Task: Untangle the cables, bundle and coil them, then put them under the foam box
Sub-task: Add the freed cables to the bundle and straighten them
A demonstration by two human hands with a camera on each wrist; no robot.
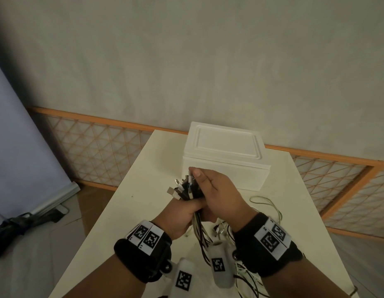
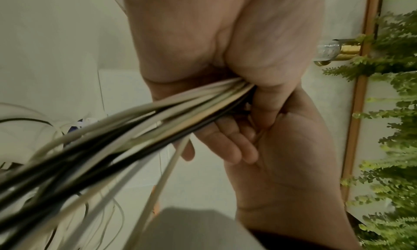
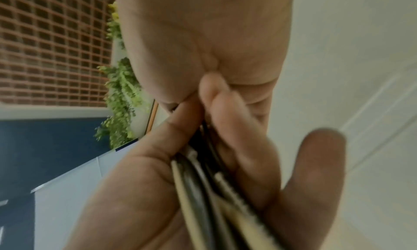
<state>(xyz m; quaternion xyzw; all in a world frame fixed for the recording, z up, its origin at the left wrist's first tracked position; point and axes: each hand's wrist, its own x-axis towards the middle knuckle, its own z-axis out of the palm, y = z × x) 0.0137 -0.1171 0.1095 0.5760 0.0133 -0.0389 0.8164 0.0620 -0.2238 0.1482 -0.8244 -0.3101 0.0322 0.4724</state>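
A bundle of black and white cables is held upright over the white table, plug ends fanned out at the top. My left hand grips the bundle low down, fingers curled round it. My right hand is wrapped round the same bundle just above, thumb pointing up by the plugs. The left wrist view shows the cables running out of the fist of my left hand; the right wrist view shows the cables pressed between fingers. The white foam box stands just beyond my hands.
Loose cable tails trail on the table under my wrists, and a thin greenish loop lies to the right. An orange lattice fence runs behind the table. Dark gear lies on the floor at left.
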